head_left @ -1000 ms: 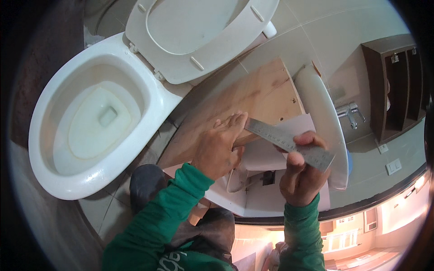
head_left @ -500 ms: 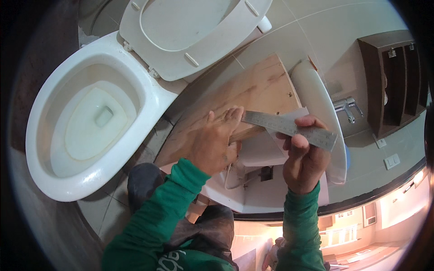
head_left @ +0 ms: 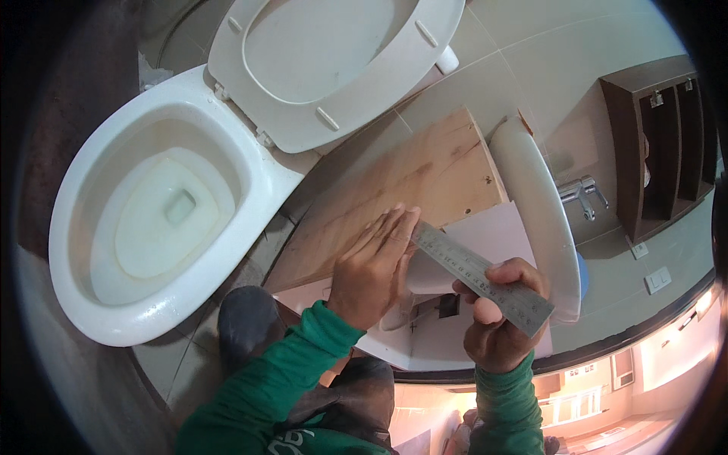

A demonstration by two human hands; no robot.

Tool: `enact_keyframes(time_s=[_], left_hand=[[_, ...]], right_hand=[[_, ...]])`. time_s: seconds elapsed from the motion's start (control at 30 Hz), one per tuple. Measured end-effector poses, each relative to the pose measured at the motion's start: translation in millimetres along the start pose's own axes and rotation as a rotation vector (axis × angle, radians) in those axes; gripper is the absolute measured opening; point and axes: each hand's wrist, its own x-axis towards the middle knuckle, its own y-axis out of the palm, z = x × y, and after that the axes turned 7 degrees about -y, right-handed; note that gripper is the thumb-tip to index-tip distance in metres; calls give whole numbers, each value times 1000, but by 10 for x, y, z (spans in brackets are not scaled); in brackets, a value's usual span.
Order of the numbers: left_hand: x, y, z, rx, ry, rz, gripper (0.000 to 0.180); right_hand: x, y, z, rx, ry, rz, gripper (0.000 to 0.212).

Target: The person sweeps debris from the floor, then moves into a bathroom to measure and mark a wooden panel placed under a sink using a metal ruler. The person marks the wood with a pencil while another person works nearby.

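Note:
My right hand [head_left: 504, 307] pinches the near-right end of a steel ruler [head_left: 470, 265] between thumb and fingers. The ruler slants up and left over a cabinet with a white interior. Its far end meets the fingertips of my left hand [head_left: 373, 265]. That hand is stretched out, fingers side by side, at the edge of a bare plywood panel [head_left: 409, 171]; its thumb is hidden. A thin white sheet [head_left: 508, 236] lies beyond the ruler, beside the plywood's right corner.
A white toilet [head_left: 83, 303] with its seat raised stands on the left. A white basin [head_left: 535, 189] and a chrome tap [head_left: 582, 196] are to the right of the plywood. A dark wall shelf [head_left: 652, 144] hangs at the far right. Inside the cabinet sits a black fitting [head_left: 450, 305].
The ruler now tilts more steeply, its right end lower, and my right hand has moved down with it. My left hand has shifted slightly down and right. More of the white sheet shows.

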Motion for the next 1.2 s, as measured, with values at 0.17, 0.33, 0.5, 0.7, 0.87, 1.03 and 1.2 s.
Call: enact_keyframes(time_s=[0.17,0.33,0.5,0.7,0.87,1.03,1.2], left_hand=[[97,-34,-62,-3,-31,73,62],[135,-62,1,-11,-21,139,68],[170,-71,-22,-36,-53,184,71],[191,-116,-25,-48,-70,192,70],[208,-133,-55,-27,-94,219,71],[177,-153,-26,-9,-93,236,74],[179,-105,-61,30,-65,226,77]], right_hand=[[16,53,-74,49,43,-106,39],[123,55,-163,173,123,-147,49],[268,47,-237,174,128,-146,54],[350,9,-296,236,150,-110,46],[416,-2,-321,180,156,-109,43],[302,-30,-271,162,168,-40,42],[259,-64,-182,198,167,-66,50]])
